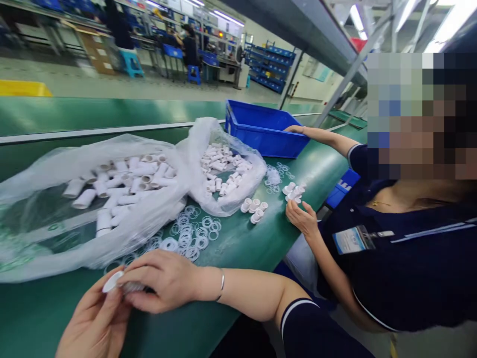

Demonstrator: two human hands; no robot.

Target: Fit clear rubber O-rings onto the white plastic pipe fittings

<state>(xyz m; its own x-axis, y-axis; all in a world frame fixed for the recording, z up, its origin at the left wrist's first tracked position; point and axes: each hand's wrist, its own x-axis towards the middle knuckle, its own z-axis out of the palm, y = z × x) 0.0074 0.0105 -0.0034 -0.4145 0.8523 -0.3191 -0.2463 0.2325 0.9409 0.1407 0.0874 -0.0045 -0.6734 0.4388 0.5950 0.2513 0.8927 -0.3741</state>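
At the lower left, my left hand [97, 318] pinches a white plastic fitting, its round flanged end [112, 282] facing up. My right hand [166, 279] is closed beside it, fingertips touching the fitting. A blurred greyish clump [133, 287] that looks like clear rings sits under my right fingers. Just beyond lie many loose clear rings [201, 242] on the green table [227, 248]. A clear plastic bag [55, 166] behind them holds many short white tubes [128, 181].
A second bag [203, 130] of white tubes adjoins the first. Several fittings [256, 216] stand near it. At right a co-worker's hand [303, 219] touches more white fittings [294, 190]; the other hand [296, 130] is at a blue bin [266, 141]. More rings [274, 176] lie between.
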